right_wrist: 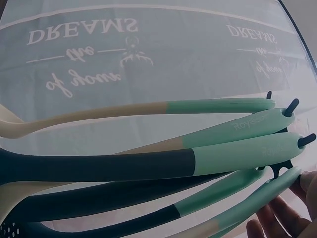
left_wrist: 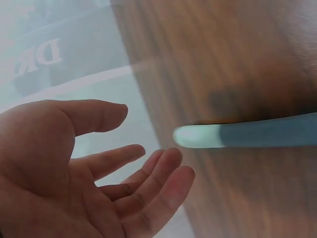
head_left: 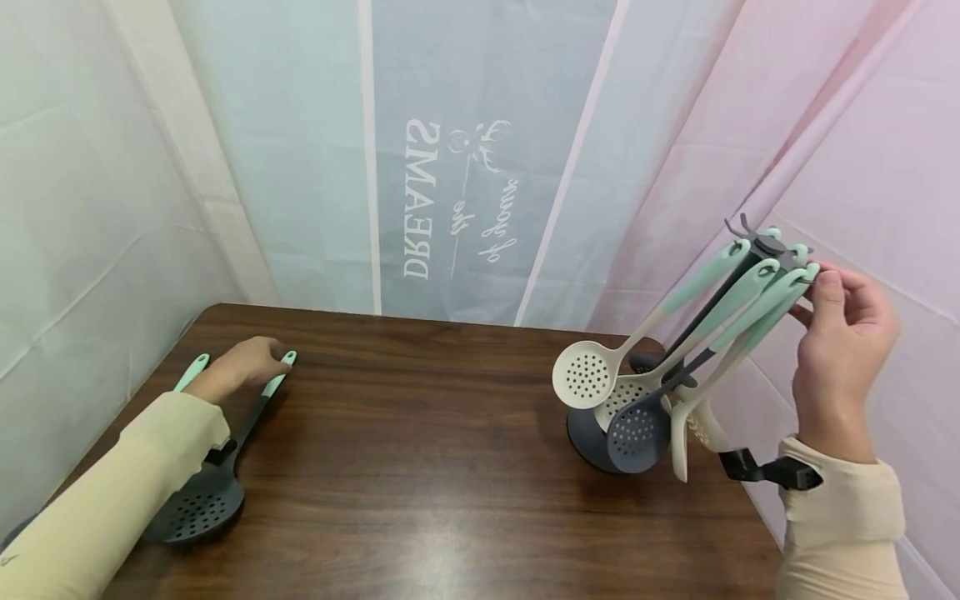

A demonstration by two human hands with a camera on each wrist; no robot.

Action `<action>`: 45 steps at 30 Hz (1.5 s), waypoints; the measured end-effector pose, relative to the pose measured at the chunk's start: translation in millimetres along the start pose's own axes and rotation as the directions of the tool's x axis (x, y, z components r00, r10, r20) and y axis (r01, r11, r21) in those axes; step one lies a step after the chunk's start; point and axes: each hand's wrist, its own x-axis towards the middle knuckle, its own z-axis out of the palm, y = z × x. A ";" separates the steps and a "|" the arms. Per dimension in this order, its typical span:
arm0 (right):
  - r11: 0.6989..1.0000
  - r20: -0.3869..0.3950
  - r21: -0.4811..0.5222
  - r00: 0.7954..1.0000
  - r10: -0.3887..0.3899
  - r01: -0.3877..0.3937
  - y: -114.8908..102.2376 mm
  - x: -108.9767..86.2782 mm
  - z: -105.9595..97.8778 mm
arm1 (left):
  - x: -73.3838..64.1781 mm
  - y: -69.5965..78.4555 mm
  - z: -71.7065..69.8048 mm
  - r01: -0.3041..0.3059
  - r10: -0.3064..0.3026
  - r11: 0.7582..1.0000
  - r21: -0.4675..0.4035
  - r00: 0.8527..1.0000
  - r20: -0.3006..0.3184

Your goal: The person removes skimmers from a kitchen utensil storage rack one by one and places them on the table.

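Note:
On the right stands a utensil rack (head_left: 768, 246) with dark hooks, hung with several dark and cream utensils with mint handle ends, among them a cream skimmer (head_left: 585, 375) and a dark skimmer (head_left: 637, 437). My right hand (head_left: 847, 350) is at the rack's top, thumb and fingers pinching the handle end of a cream utensil (right_wrist: 247, 201), whose lower part is partly hidden. At the table's left lies a dark slotted skimmer (head_left: 198, 508) with a mint-tipped handle (left_wrist: 200, 136). My left hand (head_left: 247, 362) hovers by that handle tip, fingers relaxed and apart from it.
A second mint handle (head_left: 193, 372) pokes out behind my left forearm. The rack's round dark base (head_left: 588, 442) sits on the brown wooden table (head_left: 420, 433). Printed fabric (head_left: 480, 167) hangs along the back and both sides.

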 end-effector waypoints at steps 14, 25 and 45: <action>0.998 0.010 -0.055 1.000 -0.030 0.030 2.1 1.6 -2.5 | -9.0 33.8 -11.3 -0.167 0.138 0.981 -0.099 0.959 -0.248; 0.998 0.005 -0.049 0.999 -0.040 0.040 1.2 0.4 -2.6 | -10.2 66.7 -11.7 -0.330 0.243 0.932 -0.147 0.875 -0.419; 0.999 -0.001 -0.015 0.999 -0.045 0.045 4.1 0.1 -1.5 | -6.8 96.0 -14.3 -0.470 0.313 0.859 -0.204 0.796 -0.519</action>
